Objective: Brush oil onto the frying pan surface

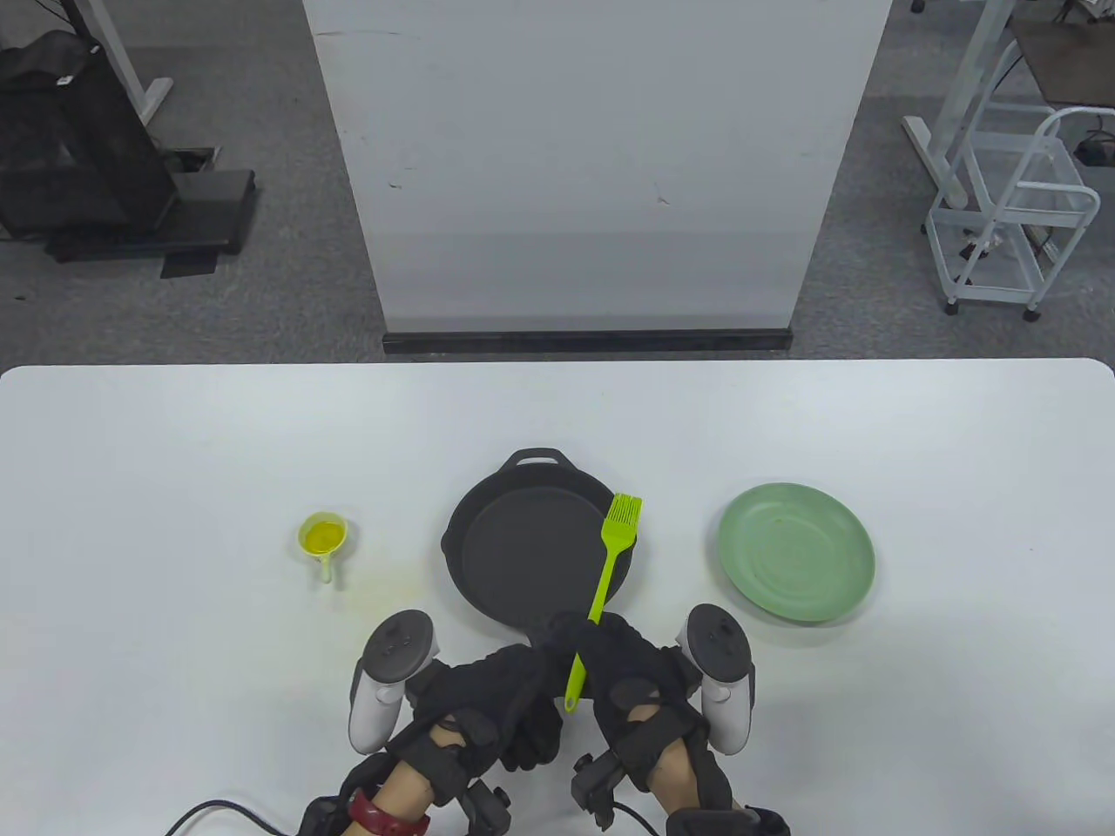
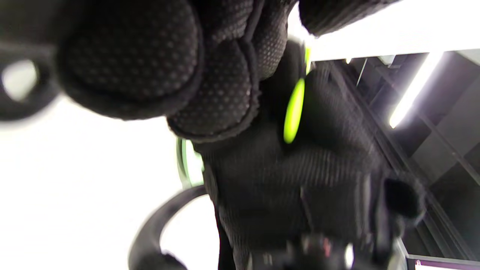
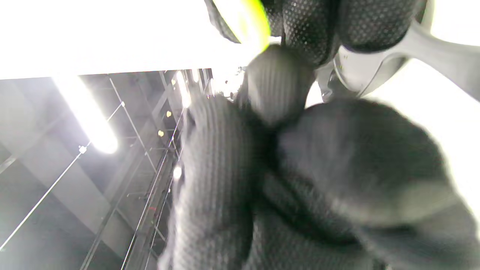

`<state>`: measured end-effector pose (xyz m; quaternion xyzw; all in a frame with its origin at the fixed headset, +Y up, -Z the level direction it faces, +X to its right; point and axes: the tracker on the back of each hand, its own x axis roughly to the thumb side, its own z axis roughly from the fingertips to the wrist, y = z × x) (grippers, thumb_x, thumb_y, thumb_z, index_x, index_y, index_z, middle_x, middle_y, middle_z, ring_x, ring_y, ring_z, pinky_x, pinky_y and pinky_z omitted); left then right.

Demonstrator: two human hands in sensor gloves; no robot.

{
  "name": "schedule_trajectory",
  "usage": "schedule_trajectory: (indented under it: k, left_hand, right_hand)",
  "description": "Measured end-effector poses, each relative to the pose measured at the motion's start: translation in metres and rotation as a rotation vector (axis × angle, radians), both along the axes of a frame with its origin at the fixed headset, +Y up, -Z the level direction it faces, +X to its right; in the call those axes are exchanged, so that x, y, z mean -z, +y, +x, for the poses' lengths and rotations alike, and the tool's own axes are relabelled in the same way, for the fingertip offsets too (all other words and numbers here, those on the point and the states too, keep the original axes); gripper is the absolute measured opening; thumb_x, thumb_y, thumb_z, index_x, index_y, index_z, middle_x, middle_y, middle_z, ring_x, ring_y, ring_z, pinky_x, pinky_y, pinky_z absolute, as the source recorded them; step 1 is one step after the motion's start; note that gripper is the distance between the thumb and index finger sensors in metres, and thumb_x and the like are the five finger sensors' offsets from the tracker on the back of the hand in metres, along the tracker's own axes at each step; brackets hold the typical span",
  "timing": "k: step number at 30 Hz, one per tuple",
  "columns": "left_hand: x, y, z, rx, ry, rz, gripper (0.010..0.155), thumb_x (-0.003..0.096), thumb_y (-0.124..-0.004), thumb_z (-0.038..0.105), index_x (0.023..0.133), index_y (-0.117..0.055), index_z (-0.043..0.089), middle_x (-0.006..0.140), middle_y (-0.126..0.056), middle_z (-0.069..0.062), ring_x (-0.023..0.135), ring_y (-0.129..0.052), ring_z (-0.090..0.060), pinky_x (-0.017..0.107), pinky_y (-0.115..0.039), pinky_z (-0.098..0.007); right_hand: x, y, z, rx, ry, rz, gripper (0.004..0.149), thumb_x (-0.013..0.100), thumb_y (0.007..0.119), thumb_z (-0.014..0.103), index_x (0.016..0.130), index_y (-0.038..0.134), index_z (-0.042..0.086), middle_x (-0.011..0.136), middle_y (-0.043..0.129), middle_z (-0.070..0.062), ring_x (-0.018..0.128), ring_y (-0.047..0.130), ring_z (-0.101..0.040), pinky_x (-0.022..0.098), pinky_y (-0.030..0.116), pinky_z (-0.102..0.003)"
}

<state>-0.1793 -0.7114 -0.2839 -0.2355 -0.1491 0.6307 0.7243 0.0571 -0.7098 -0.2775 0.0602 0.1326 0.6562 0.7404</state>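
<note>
A black cast-iron frying pan [image 1: 523,557] sits at the table's middle. My right hand [image 1: 610,653] grips the lower handle of a lime-green silicone brush [image 1: 610,557]. Its bristles lie over the pan's right rim. The brush's handle end shows in the left wrist view [image 2: 293,112] and blurred in the right wrist view [image 3: 247,18]. My left hand [image 1: 510,697] is curled just left of the right hand, at the pan's near edge where its long handle is hidden under both hands. A small yellow-green cup of oil [image 1: 323,535] stands left of the pan.
A pale green plate [image 1: 795,551] lies right of the pan. The white table [image 1: 174,453] stretches wide on both sides. A white panel [image 1: 592,174] stands beyond the far edge.
</note>
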Motion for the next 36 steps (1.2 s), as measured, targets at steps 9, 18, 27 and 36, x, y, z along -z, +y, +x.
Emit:
schedule_trajectory:
  k: [9, 18, 27, 36]
  left_hand:
    - [0.017, 0.014, -0.112, -0.01, 0.254, 0.149, 0.051, 0.0492, -0.062, 0.048, 0.082, -0.075, 0.011, 0.052, -0.103, -0.008, 0.029, -0.098, -0.035, 0.022, -0.084, -0.045]
    - [0.016, -0.01, -0.157, -0.171, 0.386, 0.157, 0.051, 0.0491, -0.063, 0.048, 0.081, -0.076, 0.01, 0.051, -0.103, -0.009, 0.029, -0.098, -0.036, 0.022, -0.084, -0.046]
    - [0.012, -0.013, -0.154, -0.13, 0.379, 0.175, 0.051, 0.0487, -0.063, 0.048, 0.081, -0.076, 0.01, 0.051, -0.103, -0.008, 0.028, -0.098, -0.036, 0.021, -0.084, -0.046]
    - [0.011, -0.015, -0.152, -0.117, 0.376, 0.163, 0.051, 0.0487, -0.063, 0.048, 0.081, -0.076, 0.01, 0.051, -0.103, -0.009, 0.028, -0.098, -0.036, 0.022, -0.084, -0.046]
  right_hand:
    - [0.0, 0.001, 0.04, -0.151, 0.021, -0.049, 0.041, 0.046, 0.065, 0.037, 0.074, 0.074, 0.009, 0.073, 0.084, -0.024, 0.043, 0.101, -0.025, 0.03, 0.087, -0.044]
    - [0.006, -0.004, 0.089, -0.22, -0.075, -0.113, 0.043, 0.045, 0.068, 0.038, 0.072, 0.078, 0.007, 0.054, 0.093, -0.017, 0.022, 0.1, -0.016, 0.021, 0.088, -0.042]
    - [0.011, -0.018, 0.163, -0.293, -0.333, -0.23, 0.044, 0.044, 0.071, 0.039, 0.071, 0.081, 0.006, 0.048, 0.096, -0.014, 0.017, 0.1, -0.015, 0.021, 0.088, -0.043]
    - [0.015, -0.043, 0.201, -0.385, -0.413, -0.391, 0.045, 0.044, 0.072, 0.04, 0.071, 0.082, 0.004, 0.044, 0.097, -0.012, 0.013, 0.098, -0.015, 0.022, 0.088, -0.044]
